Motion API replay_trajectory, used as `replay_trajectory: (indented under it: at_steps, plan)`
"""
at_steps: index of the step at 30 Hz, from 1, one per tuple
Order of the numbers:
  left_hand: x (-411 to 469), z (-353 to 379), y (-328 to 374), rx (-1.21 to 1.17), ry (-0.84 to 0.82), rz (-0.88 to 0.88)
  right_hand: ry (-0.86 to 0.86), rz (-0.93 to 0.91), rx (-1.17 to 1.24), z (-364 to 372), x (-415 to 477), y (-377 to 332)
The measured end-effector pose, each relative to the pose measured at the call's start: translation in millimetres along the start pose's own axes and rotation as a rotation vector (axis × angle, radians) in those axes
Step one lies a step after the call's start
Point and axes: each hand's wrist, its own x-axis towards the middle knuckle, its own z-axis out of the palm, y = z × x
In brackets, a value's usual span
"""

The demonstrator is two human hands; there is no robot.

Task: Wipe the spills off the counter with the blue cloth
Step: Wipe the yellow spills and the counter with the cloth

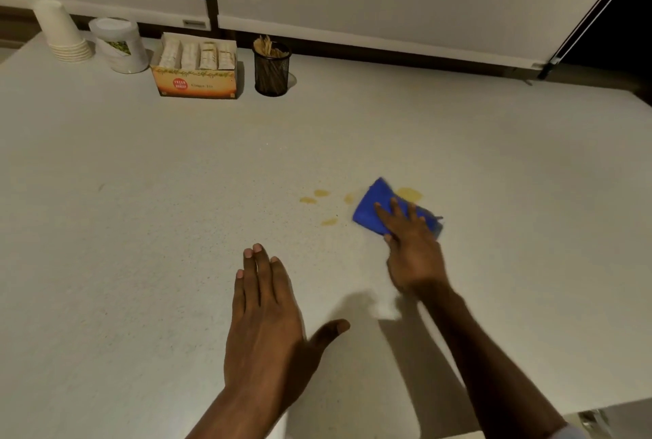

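A folded blue cloth (375,207) lies on the pale speckled counter (176,226), right of centre. My right hand (411,244) presses flat on top of it, fingers spread over the cloth. Several small yellow spills sit around the cloth: a larger patch (410,194) just behind it, and smaller drops (321,193) (307,200) (329,222) to its left. My left hand (268,318) rests flat on the counter nearer to me, fingers extended and thumb out, holding nothing.
Along the back edge stand a stack of white paper cups (61,32), a clear lidded jar (120,45), an orange tea box (197,68) with sachets, and a black mesh holder (271,68) with wooden stirrers. The counter's right corner (635,96) meets a dark opening.
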Motion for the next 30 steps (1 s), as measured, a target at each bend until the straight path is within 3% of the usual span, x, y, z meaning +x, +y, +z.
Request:
replay_trajectory:
  at_steps: [3,7,10,16,23,27,30]
  plan:
    - [2,-2,4,-0.021,-0.011,-0.027,-0.039,-0.152,-0.019,27,-26,-42]
    - [9,1,-3,-0.019,0.03,-0.04,0.09,-0.307,-0.045,53,-47,-69]
    - [8,1,-10,-0.084,0.0,-0.029,-0.02,-0.233,-0.039,43,-5,-57]
    - [6,-10,-10,-0.072,0.016,0.003,-0.042,-0.034,0.0,29,58,-29]
    - [15,-9,-21,-0.112,0.069,0.008,-0.101,-0.289,-0.008,37,-9,-54]
    - [15,-14,-29,-0.064,0.005,0.021,-0.007,-0.112,-0.017,26,47,-17]
    - [14,-15,-26,-0.051,0.0,0.012,-0.035,-0.025,0.041,39,105,-27]
